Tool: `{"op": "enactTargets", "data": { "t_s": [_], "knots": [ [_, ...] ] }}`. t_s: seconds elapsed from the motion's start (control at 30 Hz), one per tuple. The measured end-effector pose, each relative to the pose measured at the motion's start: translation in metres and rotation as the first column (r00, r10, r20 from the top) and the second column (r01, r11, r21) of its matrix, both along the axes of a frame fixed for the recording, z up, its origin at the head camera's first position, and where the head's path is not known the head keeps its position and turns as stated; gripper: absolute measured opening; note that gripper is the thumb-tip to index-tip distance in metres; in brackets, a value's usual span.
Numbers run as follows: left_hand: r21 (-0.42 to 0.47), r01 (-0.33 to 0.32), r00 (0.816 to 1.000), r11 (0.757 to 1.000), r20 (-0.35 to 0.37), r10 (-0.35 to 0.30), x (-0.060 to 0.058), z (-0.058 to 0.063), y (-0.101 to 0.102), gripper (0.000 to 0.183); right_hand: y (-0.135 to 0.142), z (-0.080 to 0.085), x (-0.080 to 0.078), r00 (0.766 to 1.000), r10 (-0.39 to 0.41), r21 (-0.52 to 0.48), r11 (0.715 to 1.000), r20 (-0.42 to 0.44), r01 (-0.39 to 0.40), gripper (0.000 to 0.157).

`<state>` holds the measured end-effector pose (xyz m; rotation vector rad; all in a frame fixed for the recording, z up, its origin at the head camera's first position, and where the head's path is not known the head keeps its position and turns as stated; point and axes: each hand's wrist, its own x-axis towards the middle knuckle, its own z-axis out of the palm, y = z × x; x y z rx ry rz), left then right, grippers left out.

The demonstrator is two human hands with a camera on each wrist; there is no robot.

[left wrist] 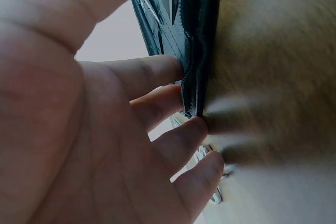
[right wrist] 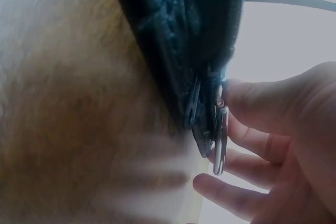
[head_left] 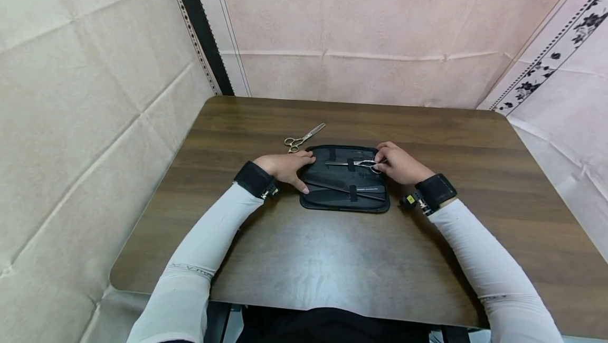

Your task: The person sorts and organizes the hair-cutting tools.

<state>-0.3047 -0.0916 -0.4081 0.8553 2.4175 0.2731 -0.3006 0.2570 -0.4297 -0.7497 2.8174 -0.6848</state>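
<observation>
A black zip case point(head_left: 328, 206) lies opened flat on the table. Across its upper half a silver pair of scissors point(head_left: 339, 163) passes under a black loop, blades pointing left. My right hand point(head_left: 401, 164) pinches these scissors by the finger rings at the case's right side; a metal ring handle point(right wrist: 221, 142) shows by the fingertips in the right wrist view. My left hand point(head_left: 285, 168) rests at the left edge of the case, fingers extended, fingertips against its zipped border point(left wrist: 195, 51) in the left wrist view. A long dark comb point(head_left: 328, 187) lies under the lower loop.
A second silver pair of scissors point(head_left: 306, 137) lies on the wooden table point(head_left: 342, 264) just behind the case's left corner, near my left fingers. Pale patterned cloth point(head_left: 380, 31) hangs behind the table and along its sides.
</observation>
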Motion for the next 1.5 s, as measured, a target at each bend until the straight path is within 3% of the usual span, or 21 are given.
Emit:
{"op": "enactTargets", "data": {
  "t_s": [0.97, 1.5],
  "knots": [
    [0.004, 0.008, 1.0, 1.0, -0.002, -0.008, 0.0, 0.0, 0.004, 0.101, -0.013, -0.011, -0.002, 0.995, 0.053, -0.007, 0.999, -0.089, -0.054, 0.013],
    [0.002, -0.004, 1.0, 1.0, -0.013, 0.004, -0.001, -0.004, 0.0, 0.102, -0.018, -0.01, -0.003, 0.997, 0.027, -0.019, 0.999, -0.07, -0.029, 0.014]
  ]
}}
